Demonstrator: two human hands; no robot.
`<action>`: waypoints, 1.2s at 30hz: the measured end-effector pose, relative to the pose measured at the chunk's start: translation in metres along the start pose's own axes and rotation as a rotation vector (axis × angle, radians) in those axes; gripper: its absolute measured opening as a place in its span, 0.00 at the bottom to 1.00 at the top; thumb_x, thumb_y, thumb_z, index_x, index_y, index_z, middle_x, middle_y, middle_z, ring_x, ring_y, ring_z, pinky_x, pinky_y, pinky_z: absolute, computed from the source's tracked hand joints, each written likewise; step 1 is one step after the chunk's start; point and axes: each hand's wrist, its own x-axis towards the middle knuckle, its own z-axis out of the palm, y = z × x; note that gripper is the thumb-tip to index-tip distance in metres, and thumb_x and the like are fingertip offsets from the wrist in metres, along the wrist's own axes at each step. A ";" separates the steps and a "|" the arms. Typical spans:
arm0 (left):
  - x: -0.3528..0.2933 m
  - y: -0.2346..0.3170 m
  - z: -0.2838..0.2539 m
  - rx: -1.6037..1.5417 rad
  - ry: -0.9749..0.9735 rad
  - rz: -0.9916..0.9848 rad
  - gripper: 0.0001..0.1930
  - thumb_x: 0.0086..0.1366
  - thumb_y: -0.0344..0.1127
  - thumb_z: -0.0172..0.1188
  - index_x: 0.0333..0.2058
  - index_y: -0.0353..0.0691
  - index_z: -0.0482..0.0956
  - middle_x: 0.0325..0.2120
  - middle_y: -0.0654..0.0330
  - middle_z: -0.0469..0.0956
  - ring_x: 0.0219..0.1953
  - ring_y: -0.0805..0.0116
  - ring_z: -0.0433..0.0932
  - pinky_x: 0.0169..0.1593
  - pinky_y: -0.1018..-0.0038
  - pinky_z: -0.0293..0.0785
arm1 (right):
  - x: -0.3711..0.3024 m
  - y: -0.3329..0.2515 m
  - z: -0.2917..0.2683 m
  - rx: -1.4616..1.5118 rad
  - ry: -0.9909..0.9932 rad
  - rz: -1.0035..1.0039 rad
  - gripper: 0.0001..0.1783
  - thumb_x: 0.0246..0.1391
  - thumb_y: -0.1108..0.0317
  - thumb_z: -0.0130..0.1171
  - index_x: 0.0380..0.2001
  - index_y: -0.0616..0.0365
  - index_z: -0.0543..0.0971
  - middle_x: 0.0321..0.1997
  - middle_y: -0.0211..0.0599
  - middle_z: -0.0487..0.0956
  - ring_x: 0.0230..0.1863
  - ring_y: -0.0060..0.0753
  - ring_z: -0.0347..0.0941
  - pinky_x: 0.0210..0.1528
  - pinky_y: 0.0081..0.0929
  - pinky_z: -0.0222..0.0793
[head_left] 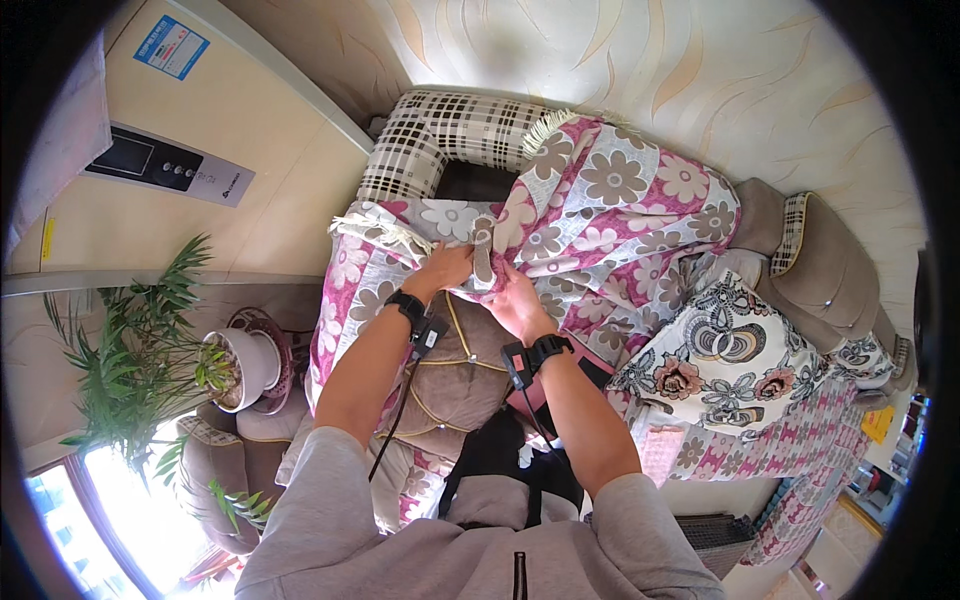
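A floral sofa cover (pixel 610 180) in pink, grey and white, with cream fringe along its edge, lies bunched over the corner of a sofa. Both my hands are on it, close together near the middle of the view. My left hand (pixel 448 268) is closed on a gathered fold beside the fringe. Just right of it and a little nearer, my right hand (pixel 515 303) pinches another part of the same cloth. Under my wrists sits a tufted brown cushion (pixel 455 385) with yellow piping. The fingertips are partly hidden in the folds.
The plaid sofa back (pixel 470 120) stands against the wall. A black-and-white patterned pillow (pixel 725 355) and brown cushions (pixel 825 270) lie to the right. On the left are a potted plant (pixel 255 365) and a tall beige appliance (pixel 230 130). Cables hang from both wrists.
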 end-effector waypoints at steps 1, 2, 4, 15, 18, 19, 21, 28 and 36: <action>0.001 -0.011 0.003 -0.131 -0.018 -0.078 0.22 0.68 0.44 0.46 0.49 0.33 0.78 0.43 0.43 0.81 0.48 0.44 0.78 0.52 0.54 0.70 | -0.002 0.001 0.008 -0.007 0.012 0.003 0.22 0.72 0.55 0.38 0.59 0.53 0.72 0.59 0.30 0.77 0.60 0.30 0.70 0.65 0.38 0.60; 0.002 -0.024 0.004 -0.262 -0.035 -0.157 0.23 0.68 0.45 0.46 0.49 0.33 0.79 0.43 0.42 0.81 0.48 0.45 0.78 0.52 0.55 0.70 | 0.000 0.004 0.013 -0.027 0.021 0.020 0.22 0.72 0.54 0.39 0.58 0.53 0.72 0.59 0.29 0.77 0.60 0.30 0.71 0.65 0.38 0.60; 0.007 -0.026 -0.007 -0.391 -0.155 -0.136 0.22 0.66 0.45 0.52 0.47 0.31 0.80 0.41 0.43 0.81 0.42 0.51 0.80 0.46 0.60 0.73 | 0.003 0.000 0.001 -0.062 0.075 0.020 0.22 0.72 0.54 0.40 0.58 0.53 0.72 0.58 0.29 0.77 0.59 0.30 0.71 0.66 0.39 0.59; -0.071 -0.076 -0.183 -0.655 1.140 -0.144 0.26 0.74 0.44 0.51 0.61 0.30 0.63 0.53 0.50 0.74 0.51 0.62 0.74 0.55 0.64 0.70 | -0.067 -0.068 -0.112 -0.583 0.315 0.057 0.25 0.66 0.46 0.49 0.52 0.55 0.77 0.41 0.36 0.79 0.43 0.31 0.77 0.51 0.30 0.72; -0.090 -0.066 -0.215 -0.744 1.203 -0.190 0.15 0.72 0.43 0.56 0.47 0.37 0.73 0.40 0.59 0.78 0.43 0.72 0.75 0.44 0.70 0.73 | -0.083 -0.124 -0.171 -0.782 0.605 -0.061 0.20 0.67 0.53 0.50 0.50 0.56 0.77 0.40 0.36 0.80 0.41 0.31 0.78 0.44 0.30 0.75; -0.096 -0.070 -0.221 -0.763 1.135 -0.081 0.12 0.71 0.43 0.56 0.43 0.39 0.75 0.38 0.61 0.78 0.41 0.73 0.75 0.43 0.71 0.72 | -0.080 -0.156 -0.216 -0.842 0.608 -0.152 0.18 0.66 0.55 0.51 0.48 0.56 0.78 0.39 0.36 0.80 0.40 0.29 0.78 0.43 0.28 0.75; -0.109 -0.102 -0.228 -0.915 1.044 -0.074 0.11 0.71 0.43 0.56 0.41 0.42 0.76 0.40 0.63 0.77 0.41 0.75 0.75 0.44 0.72 0.70 | -0.072 -0.219 -0.272 -1.096 0.667 -0.431 0.16 0.63 0.58 0.54 0.44 0.59 0.78 0.38 0.40 0.81 0.40 0.35 0.79 0.43 0.33 0.75; -0.105 -0.081 -0.215 -1.041 0.916 -0.156 0.13 0.74 0.45 0.50 0.44 0.41 0.75 0.40 0.64 0.75 0.45 0.72 0.74 0.47 0.71 0.70 | -0.090 -0.406 -0.256 -1.675 1.187 -1.041 0.25 0.57 0.53 0.59 0.47 0.64 0.77 0.48 0.57 0.80 0.52 0.59 0.75 0.54 0.46 0.69; -0.123 -0.077 -0.212 -0.950 0.933 -0.156 0.15 0.75 0.44 0.48 0.47 0.39 0.73 0.42 0.63 0.73 0.46 0.71 0.74 0.48 0.72 0.71 | -0.039 -0.518 -0.346 -1.362 1.665 -0.620 0.32 0.57 0.45 0.56 0.51 0.63 0.78 0.53 0.58 0.78 0.56 0.59 0.74 0.58 0.46 0.68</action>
